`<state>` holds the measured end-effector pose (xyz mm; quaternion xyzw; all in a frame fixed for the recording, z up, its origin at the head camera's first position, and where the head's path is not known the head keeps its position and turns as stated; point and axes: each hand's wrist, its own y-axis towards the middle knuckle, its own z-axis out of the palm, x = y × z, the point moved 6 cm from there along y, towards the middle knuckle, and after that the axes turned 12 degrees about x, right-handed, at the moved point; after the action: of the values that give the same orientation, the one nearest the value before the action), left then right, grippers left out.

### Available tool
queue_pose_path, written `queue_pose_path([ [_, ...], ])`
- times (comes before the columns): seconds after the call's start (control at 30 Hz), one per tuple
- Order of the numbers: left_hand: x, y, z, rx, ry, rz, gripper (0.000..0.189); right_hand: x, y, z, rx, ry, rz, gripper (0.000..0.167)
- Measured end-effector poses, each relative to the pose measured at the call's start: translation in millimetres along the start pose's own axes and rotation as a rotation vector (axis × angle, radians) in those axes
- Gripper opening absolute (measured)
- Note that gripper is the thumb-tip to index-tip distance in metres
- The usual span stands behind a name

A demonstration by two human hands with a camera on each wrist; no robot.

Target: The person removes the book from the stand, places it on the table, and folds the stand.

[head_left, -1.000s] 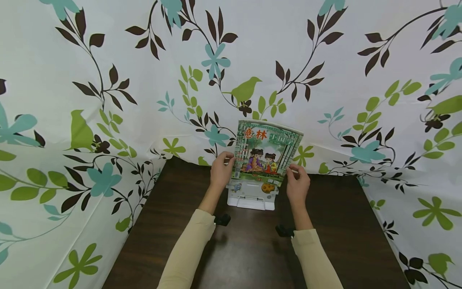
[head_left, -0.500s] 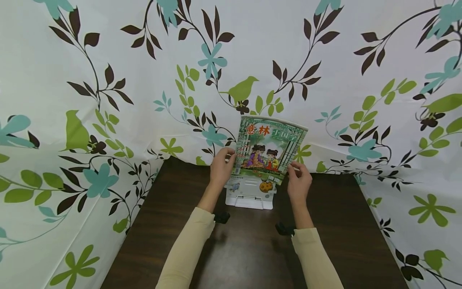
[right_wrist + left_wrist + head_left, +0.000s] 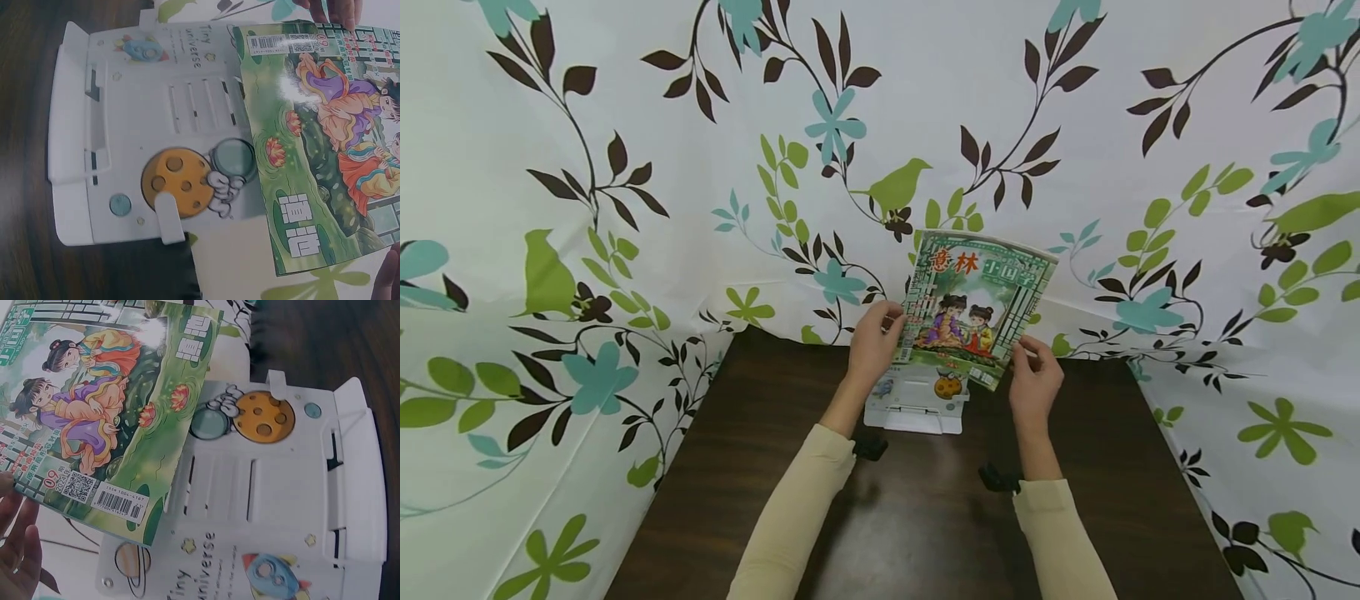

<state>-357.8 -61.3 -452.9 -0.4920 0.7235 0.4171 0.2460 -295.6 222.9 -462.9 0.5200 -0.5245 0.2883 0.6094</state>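
Observation:
A magazine (image 3: 973,312) with a green cover, two drawn children and red lettering is held up between my two hands, tilted a little. My left hand (image 3: 874,340) pinches its left edge and my right hand (image 3: 1036,382) pinches its lower right edge. Below and behind it stands a white book stand (image 3: 917,417), printed with an orange cratered moon and a rocket. In the left wrist view the magazine (image 3: 112,412) is apart from the stand's ledge (image 3: 359,506) and covers part of its back plate. The right wrist view shows the magazine's lower edge over the stand (image 3: 150,112).
The stand rests near the back of a dark brown wooden table (image 3: 910,517). A white cloth (image 3: 880,75) printed with leaves, birds and flowers hangs behind the table and at both sides. Black wrist straps (image 3: 871,448) show at the sleeve cuffs.
Both hands have carried the magazine up and to the right, off to one side of the stand. It leans slightly more clockwise. The stand stays on the table, and the head view has shifted slightly.

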Motion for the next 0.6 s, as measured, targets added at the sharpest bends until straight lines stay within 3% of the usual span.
queue_pose_path([
  [0.33,-13.7,8.1,16.7,0.035,-0.070,0.034,0.019,7,-0.4,-20,-0.076,-0.019,-0.039,0.025],
  [0.6,-24.5,9.2,34.4,0.076,-0.032,0.021,0.018,9,-6.6,-34,-0.128,-0.068,-0.054,0.026],
])
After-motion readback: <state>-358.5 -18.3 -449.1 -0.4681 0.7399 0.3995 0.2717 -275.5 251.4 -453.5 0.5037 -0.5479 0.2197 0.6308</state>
